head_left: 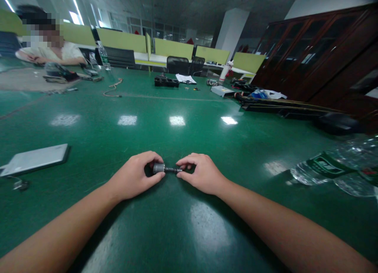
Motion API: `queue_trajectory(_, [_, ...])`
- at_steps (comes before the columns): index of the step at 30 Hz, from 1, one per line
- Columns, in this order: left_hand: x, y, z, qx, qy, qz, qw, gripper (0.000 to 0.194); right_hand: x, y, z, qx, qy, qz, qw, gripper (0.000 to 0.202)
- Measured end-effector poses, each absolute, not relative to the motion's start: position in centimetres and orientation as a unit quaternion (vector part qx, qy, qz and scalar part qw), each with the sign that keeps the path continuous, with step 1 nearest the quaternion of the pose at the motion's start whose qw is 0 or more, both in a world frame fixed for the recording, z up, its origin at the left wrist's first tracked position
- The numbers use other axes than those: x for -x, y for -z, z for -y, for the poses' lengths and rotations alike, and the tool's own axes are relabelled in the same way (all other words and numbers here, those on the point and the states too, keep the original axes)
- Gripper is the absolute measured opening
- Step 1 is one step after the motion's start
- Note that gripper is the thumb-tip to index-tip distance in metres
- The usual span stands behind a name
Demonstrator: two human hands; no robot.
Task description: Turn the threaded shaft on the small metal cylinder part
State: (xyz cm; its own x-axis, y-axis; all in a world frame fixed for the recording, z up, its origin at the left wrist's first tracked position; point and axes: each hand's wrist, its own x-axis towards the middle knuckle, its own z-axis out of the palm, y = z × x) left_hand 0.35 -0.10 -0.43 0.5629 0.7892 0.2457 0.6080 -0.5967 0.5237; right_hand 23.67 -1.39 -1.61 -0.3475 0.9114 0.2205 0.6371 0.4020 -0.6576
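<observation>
Low over the green table, a small motor-like part (159, 168) lies sideways: a grey metal cylinder with a thin dark rod pointing right. My left hand (134, 174) is closed around the cylinder, thumb along its near side and fingers on the far side. At the other end, my right hand (202, 172) has its thumb and index finger around the tip of the rod. The rod's far right end is partly covered by those fingers.
A white flat box-like device (37, 159) with a cable lies left. Clear plastic bottles (321, 168) lie right. Farther back are a black tray (167, 81), papers (186, 79), a cord (112, 88) and dark long parts (283, 106). A person (50, 48) sits far left.
</observation>
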Motion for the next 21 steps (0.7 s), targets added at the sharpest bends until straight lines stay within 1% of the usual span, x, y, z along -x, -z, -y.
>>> queue_trajectory(4, [-0.35, 0.32, 0.04, -0.874, -0.235, -0.378, 0.198, 0.023, -23.65, 1.56, 1.41, 0.487, -0.236, 0.79, 0.287, 0.023])
queue_trajectory(13, [-0.23, 0.77, -0.16, -0.879, -0.234, -0.361, 0.205, 0.023, -23.48, 1.64, 1.49, 0.471, -0.226, 0.806, 0.278, 0.012])
queue_trajectory(21, [-0.2, 0.68, -0.08, -0.88, -0.228, -0.353, 0.221, 0.025, -23.49, 1.77, 1.4, 0.457, -0.218, 0.815, 0.28, 0.011])
